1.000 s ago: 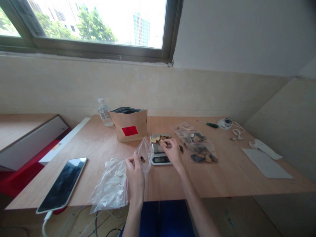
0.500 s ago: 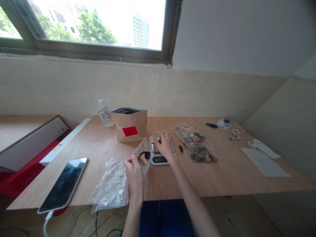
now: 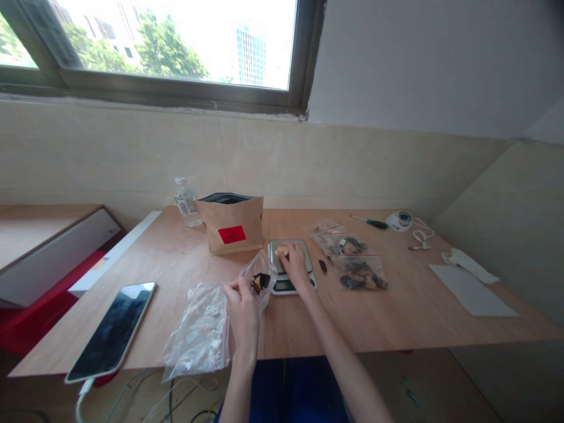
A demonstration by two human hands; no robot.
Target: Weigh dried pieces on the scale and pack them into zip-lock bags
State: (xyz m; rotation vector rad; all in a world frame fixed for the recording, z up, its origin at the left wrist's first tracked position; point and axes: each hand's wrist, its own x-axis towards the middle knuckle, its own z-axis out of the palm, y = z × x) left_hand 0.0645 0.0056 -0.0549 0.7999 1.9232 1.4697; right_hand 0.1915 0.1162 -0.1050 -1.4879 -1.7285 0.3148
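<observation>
My left hand (image 3: pixel 241 302) pinches the edge of a clear zip bag (image 3: pixel 265 298) that holds dark and pale dried pieces (image 3: pixel 259 282). The bag's upper part reaches the left side of a small digital scale (image 3: pixel 304 244). Over the scale's metal plate, my right hand (image 3: pixel 295 263) has its fingers closed on a pale dried piece (image 3: pixel 282 251); whether the piece touches the plate I cannot tell. My right wrist partly covers the scale's dark display (image 3: pixel 284 285). A single dark dried piece (image 3: pixel 323 266) lies on the table right of the scale.
Behind the bag stands an open brown paper pouch (image 3: pixel 230 226) beside a water bottle (image 3: pixel 187 202). Clear bags (image 3: pixel 194 335) lie at left near a phone (image 3: pixel 112 332). Filled zip bags (image 3: pixel 362 275), a screwdriver (image 3: pixel 376 224), a small camera (image 3: pixel 400 220) and white paper (image 3: pixel 471 291) are to the right.
My right hand has moved slightly nearer to me over the scale, with the pale piece in its fingers. The zip bag in my left hand has tilted and shifted a little right.
</observation>
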